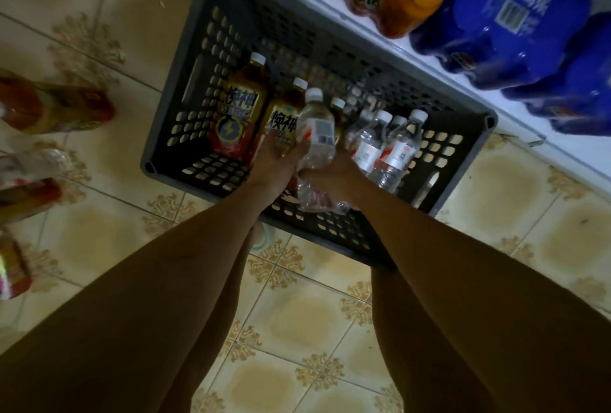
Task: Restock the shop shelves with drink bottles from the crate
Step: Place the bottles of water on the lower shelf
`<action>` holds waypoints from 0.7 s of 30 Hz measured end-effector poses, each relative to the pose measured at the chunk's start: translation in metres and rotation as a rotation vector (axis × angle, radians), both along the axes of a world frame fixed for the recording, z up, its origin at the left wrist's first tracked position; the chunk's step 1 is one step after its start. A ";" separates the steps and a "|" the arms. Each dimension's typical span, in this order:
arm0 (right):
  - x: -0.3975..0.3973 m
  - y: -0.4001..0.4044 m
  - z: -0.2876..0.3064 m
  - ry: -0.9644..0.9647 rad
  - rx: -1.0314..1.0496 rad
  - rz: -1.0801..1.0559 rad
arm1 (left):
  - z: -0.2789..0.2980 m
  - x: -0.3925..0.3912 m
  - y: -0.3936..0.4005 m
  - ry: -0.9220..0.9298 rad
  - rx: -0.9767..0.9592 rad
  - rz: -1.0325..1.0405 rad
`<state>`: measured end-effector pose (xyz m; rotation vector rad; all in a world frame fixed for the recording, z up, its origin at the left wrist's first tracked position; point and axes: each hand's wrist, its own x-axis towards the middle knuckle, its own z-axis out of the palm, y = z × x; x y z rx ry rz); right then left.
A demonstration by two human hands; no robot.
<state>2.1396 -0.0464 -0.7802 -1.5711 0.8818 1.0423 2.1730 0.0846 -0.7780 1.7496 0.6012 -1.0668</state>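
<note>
Water bottle (315, 128) over crate (205, 59), left hand (274, 164) cupping, right hand (334, 178) gripping another.

Bottles (390, 144) stand in the crate (211, 59) beside the shelf (429, 59).

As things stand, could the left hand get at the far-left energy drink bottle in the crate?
Probably yes. The left hand is already inside the crate, right beside that energy drink bottle, with nothing lying over it; it does hold another bottle now.

The dark grey perforated plastic crate (205, 59) looks matt. Inside it, clear glossy plastic water bottles (395, 148) glint. Beneath the crate, beige patterned floor tiles (297, 323) shine smoothly.
</note>
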 end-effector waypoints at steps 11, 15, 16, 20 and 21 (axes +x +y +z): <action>0.008 -0.008 0.044 -0.061 0.245 0.256 | 0.005 0.011 -0.020 0.055 0.073 0.369; -0.007 -0.038 0.018 -0.018 -0.284 0.022 | 0.002 0.018 -0.015 0.078 -0.003 0.351; -0.015 -0.043 0.010 0.044 -0.416 0.036 | -0.001 0.019 -0.015 0.077 -0.019 0.336; -0.045 -0.041 -0.023 0.274 -0.424 0.050 | -0.009 0.020 -0.017 0.075 -0.081 0.273; -0.047 -0.037 -0.027 0.261 -0.447 0.025 | -0.013 0.019 -0.016 0.082 -0.092 0.253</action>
